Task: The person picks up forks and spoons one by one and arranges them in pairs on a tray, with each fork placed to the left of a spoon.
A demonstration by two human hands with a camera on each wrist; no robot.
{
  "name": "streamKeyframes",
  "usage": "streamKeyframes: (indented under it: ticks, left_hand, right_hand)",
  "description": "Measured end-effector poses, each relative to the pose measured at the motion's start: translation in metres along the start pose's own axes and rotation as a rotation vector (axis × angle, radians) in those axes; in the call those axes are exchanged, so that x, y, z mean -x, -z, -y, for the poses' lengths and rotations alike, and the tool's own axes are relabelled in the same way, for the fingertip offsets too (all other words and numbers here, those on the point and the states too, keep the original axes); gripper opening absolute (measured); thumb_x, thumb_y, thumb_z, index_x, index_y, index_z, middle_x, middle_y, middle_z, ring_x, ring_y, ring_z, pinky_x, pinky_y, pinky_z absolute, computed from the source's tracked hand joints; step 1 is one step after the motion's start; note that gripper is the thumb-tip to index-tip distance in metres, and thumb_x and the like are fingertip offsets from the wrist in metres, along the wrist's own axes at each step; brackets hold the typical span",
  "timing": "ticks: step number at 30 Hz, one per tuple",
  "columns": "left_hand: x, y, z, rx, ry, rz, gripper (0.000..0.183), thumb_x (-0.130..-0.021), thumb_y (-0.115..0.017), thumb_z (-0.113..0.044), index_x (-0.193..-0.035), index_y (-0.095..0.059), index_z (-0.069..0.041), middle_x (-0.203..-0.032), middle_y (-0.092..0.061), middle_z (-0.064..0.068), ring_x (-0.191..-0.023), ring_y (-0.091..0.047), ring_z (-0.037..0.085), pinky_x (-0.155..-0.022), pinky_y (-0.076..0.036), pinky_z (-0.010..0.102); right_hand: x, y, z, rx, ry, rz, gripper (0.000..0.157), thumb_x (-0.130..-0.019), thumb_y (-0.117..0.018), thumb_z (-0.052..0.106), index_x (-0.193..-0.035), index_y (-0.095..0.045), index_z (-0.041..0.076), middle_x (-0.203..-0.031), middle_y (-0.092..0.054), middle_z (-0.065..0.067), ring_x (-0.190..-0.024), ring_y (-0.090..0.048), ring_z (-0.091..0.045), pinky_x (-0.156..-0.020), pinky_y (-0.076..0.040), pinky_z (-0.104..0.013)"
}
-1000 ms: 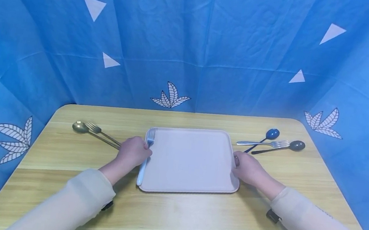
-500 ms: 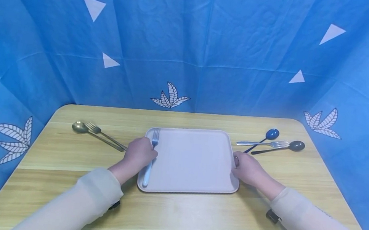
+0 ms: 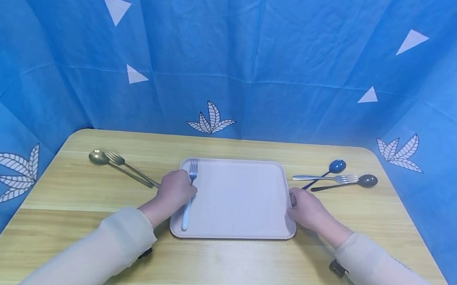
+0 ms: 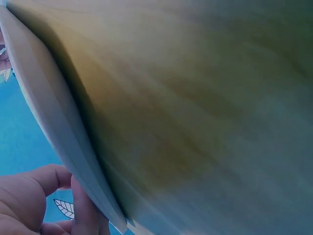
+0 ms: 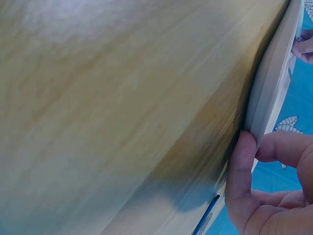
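A pale rectangular tray (image 3: 238,201) lies on the wooden table in the head view. My right hand (image 3: 306,208) grips its right side. In the right wrist view, the fingers (image 5: 239,166) are at the tray's edge. My left hand (image 3: 174,190) is over the tray's left side and pinches a fork (image 3: 186,216) around its middle. The fork points away from me, silver tines toward the far edge, its light-blue handle end just inside the near-left corner. From the left wrist camera, my thumb and finger (image 4: 85,210) meet beside the tray's rim; the fork itself is hidden there.
Left of the tray lie a bronze-coloured spoon (image 3: 98,157) and a matching fork (image 3: 117,158). On the right are a blue spoon (image 3: 337,166), a silver fork (image 3: 346,179) and a dark spoon (image 3: 367,180), crossing one another. A blue curtain (image 3: 255,60) surrounds the table.
My left hand has carried the fork rightward from the tray's left rim to inside it, and the fork has straightened slightly. My right hand and the tray have stayed in place.
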State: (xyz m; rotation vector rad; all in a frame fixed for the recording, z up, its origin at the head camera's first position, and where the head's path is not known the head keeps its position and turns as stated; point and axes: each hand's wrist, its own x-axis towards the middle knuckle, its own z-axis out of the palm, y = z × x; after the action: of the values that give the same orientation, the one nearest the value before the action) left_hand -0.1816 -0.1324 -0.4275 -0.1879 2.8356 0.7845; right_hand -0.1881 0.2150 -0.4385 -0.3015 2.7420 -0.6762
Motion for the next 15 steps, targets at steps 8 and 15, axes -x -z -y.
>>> streamKeyframes:
  ticks: [8, 15]
  left_hand:
    - [-0.0002, -0.0014, -0.0018, 0.015, 0.026, -0.001, 0.028, -0.086, -0.06, -0.007, -0.06, -0.048, -0.009, -0.053, -0.037, -0.001, -0.047, -0.042, 0.014, -0.044, -0.037, 0.025]
    - [-0.0011, -0.0029, -0.0005, 0.027, 0.031, 0.002, 0.027, -0.086, -0.06, -0.007, -0.061, -0.051, -0.009, -0.052, -0.038, -0.001, -0.047, -0.043, 0.014, -0.044, -0.037, 0.025]
  right_hand:
    - [0.0007, 0.0007, 0.0006, 0.001, 0.007, -0.001, 0.048, -0.077, -0.068, -0.001, -0.123, -0.057, -0.011, -0.089, -0.066, -0.009, -0.083, -0.063, -0.025, -0.075, -0.055, -0.041]
    - [0.0006, 0.0, 0.0014, 0.003, 0.0, 0.007, 0.049, -0.078, -0.068, 0.0, -0.124, -0.056, -0.011, -0.089, -0.066, -0.009, -0.083, -0.062, -0.026, -0.076, -0.055, -0.041]
